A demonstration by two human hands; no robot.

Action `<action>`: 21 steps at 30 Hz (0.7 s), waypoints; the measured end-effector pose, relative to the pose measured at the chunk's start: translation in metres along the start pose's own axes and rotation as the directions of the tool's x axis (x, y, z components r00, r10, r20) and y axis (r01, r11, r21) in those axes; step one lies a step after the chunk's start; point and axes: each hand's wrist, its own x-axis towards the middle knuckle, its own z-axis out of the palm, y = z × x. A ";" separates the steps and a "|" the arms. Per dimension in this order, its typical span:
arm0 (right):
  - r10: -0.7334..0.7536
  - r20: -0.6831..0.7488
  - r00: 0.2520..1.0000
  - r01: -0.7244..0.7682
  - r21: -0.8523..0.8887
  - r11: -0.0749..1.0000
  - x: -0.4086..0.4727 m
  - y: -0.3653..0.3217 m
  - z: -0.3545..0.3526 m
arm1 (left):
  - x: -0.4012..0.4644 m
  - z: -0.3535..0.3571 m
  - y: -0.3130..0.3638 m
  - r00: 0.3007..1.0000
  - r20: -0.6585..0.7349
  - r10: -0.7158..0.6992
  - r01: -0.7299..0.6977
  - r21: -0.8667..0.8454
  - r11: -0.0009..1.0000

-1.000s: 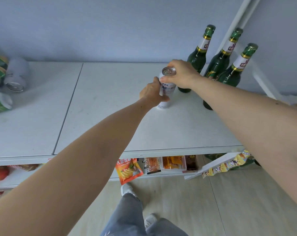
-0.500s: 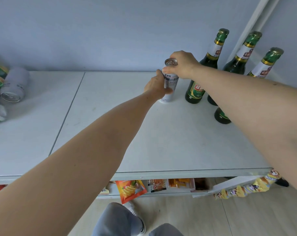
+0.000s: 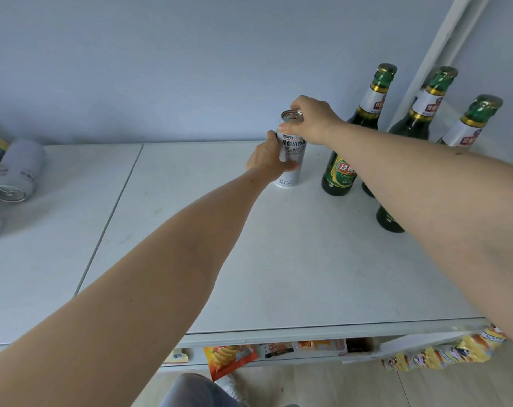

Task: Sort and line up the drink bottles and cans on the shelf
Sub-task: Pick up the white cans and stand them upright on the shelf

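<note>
Left hand wraps the lower body of the can, fingers curled round its side; right hand pinches the rim from above. Can stands upright on the shelf, centre of frame, base apparently on the surface. Judgement: the two-handed hold steadies a tall, narrow can while it is squared up, the top grip controlling turn so the label faces front.

Three green bottles stand upright to the right of the can, near the back wall. The can sits just beside the nearest bottle, not touching. Judgement: bottles grouped at right, cans to start their own row alongside.

Far left edge: a grey can lies on its side with other green-labelled cans partly cut off. Judgement: these remain to be stood up and lined.

Snack packets hang below the shelf edge.
</note>
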 end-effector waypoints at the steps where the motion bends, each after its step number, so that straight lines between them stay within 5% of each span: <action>1: -0.002 0.003 1.000 0.002 -0.002 1.000 -0.001 -0.001 0.001 | 0.000 0.000 -0.001 1.000 -0.003 0.005 -0.005 -0.004 1.000; 9: -0.005 -0.009 1.000 0.004 -0.081 0.997 -0.006 -0.003 -0.001 | -0.003 -0.003 -0.004 1.000 -0.003 0.008 -0.008 0.080 0.997; 21: -0.161 -0.242 0.957 0.129 -0.143 0.981 -0.052 -0.025 -0.003 | -0.037 -0.042 -0.015 0.999 -0.033 -0.012 0.019 0.209 0.978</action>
